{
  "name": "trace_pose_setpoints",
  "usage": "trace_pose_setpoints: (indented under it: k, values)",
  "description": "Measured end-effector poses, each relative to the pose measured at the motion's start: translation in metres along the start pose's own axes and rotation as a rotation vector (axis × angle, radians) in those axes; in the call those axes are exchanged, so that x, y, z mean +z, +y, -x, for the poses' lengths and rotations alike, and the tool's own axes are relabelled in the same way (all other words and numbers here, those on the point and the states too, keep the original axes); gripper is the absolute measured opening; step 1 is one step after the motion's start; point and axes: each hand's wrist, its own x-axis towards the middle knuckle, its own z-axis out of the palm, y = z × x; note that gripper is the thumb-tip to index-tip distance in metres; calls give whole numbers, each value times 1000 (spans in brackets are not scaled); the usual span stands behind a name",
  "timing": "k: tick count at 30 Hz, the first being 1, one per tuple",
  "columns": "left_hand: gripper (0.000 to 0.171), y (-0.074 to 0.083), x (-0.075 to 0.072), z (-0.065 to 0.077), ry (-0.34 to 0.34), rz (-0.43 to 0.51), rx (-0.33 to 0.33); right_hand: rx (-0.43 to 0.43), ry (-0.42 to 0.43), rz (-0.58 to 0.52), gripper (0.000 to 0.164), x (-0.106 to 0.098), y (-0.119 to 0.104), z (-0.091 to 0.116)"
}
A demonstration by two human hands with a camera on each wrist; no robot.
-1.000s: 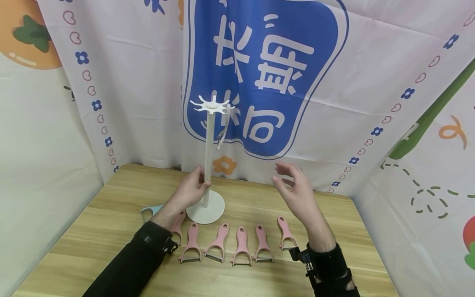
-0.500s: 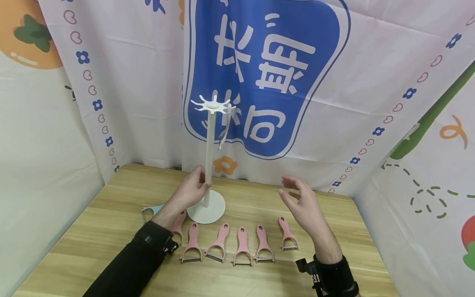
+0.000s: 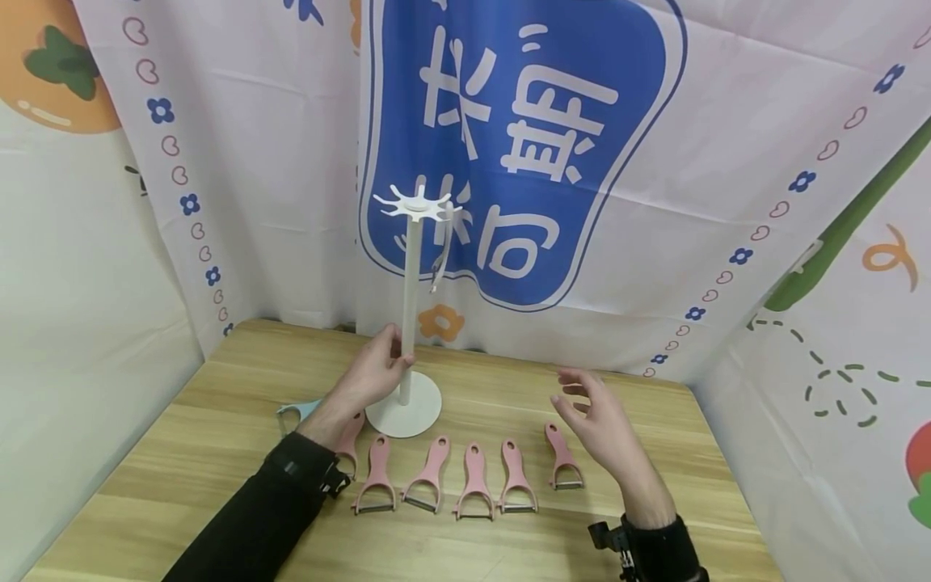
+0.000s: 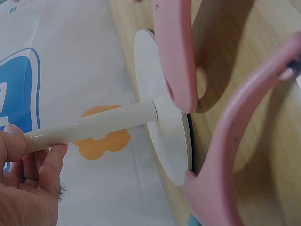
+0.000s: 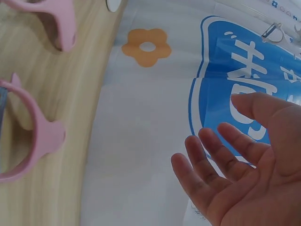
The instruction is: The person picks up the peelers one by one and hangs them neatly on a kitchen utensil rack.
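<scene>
A white stand [image 3: 411, 283] rises from a round base, with a ring of curved hooks [image 3: 416, 204] at its top. My left hand [image 3: 369, 373] grips its pole low down, thumb and fingers around it, as the left wrist view also shows. A white peeler [image 3: 444, 250] hangs from a hook on the stand's right. My right hand [image 3: 602, 427] is raised at the right, its fingers loosely spread and holding nothing. Nearest to it lies a pink peeler [image 3: 558, 446] on the table.
Several more pink peelers, such as this middle one [image 3: 474, 469], lie in a row in front of the stand. A light blue peeler [image 3: 298, 411] is partly hidden behind my left forearm. A printed curtain [image 3: 291, 202] hangs behind the wooden table [image 3: 640, 517].
My right hand has moved right and down, away from the stand toward the rightmost pink peeler. My left hand keeps its hold on the pole; the hanging peeler has turned slightly.
</scene>
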Motion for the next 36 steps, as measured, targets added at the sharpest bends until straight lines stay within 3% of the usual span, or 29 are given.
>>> trace_pose_setpoints:
  k: [18, 36]
  values:
    - [20, 0, 1, -2, 4, -4, 1, 182, -98, 141, 56, 14, 25, 6]
    - [19, 0, 1, -1, 3, 4, -7, 221, -183, 339, 60, 23, 35, 14]
